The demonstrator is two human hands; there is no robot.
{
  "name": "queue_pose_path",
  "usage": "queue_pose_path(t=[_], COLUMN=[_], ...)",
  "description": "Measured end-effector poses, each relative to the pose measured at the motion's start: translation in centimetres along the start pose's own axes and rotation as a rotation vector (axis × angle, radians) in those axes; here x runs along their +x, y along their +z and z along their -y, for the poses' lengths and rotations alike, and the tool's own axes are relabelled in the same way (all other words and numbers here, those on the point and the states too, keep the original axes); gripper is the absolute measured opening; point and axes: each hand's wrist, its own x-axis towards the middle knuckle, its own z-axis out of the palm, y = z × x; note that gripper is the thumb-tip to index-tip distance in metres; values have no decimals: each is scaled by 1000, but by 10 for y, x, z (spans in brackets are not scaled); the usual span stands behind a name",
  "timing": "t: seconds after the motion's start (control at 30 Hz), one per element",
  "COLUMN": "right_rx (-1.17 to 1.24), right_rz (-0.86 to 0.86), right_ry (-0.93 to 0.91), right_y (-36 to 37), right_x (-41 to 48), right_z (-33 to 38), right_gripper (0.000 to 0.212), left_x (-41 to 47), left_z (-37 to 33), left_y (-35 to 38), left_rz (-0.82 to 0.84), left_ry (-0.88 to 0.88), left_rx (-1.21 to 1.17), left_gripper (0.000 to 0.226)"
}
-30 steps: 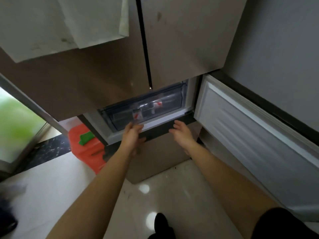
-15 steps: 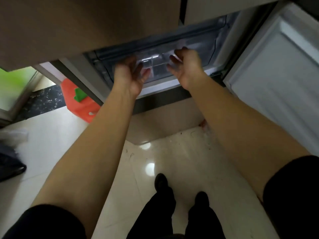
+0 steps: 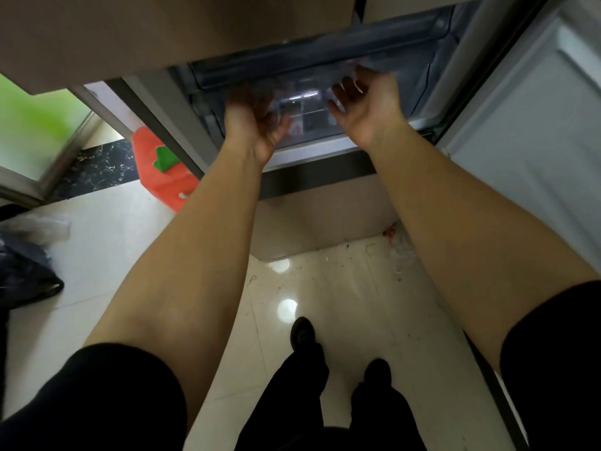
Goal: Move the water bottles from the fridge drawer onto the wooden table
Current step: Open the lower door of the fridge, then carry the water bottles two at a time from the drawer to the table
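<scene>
Single head view, looking steeply down and forward, close to fridge drawer (image 3: 312, 102).

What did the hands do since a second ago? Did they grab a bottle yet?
Both hands rose from the ledge below to the clear drawer front. The right hand is open, palm up; the left hand is blurred, grip unclear. No bottle taken. The white door stays open, the red stool stays put.

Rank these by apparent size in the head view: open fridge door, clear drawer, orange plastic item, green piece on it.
1. open fridge door
2. clear drawer, partly covered
3. orange plastic item, partly hidden
4. green piece
</scene>
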Motion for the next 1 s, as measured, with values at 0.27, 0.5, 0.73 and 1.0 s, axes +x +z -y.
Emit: queue_pose_path(t=[0.27,0.5,0.73,1.0], right_rx=[-44,-366,-246,-276], right_rz=[-28,-205,-192,-205], right_ry=[39,-16,16,69], right_y=[-25,-41,-68,-94], right_x=[-17,-53,-102,-148], right_z=[-14,-29,-36,-42], right_gripper=[52,28,22,30], left_x=[-39,-84,-118,-162], left_z=[17,40,66,90], left_y=[-2,-3,-12,-24], left_rz=[-144,-362,-527,-525], left_ry=[-48,-40,-27,-21], left_rx=[89,274,274,336], left_gripper=[64,31,34,40])
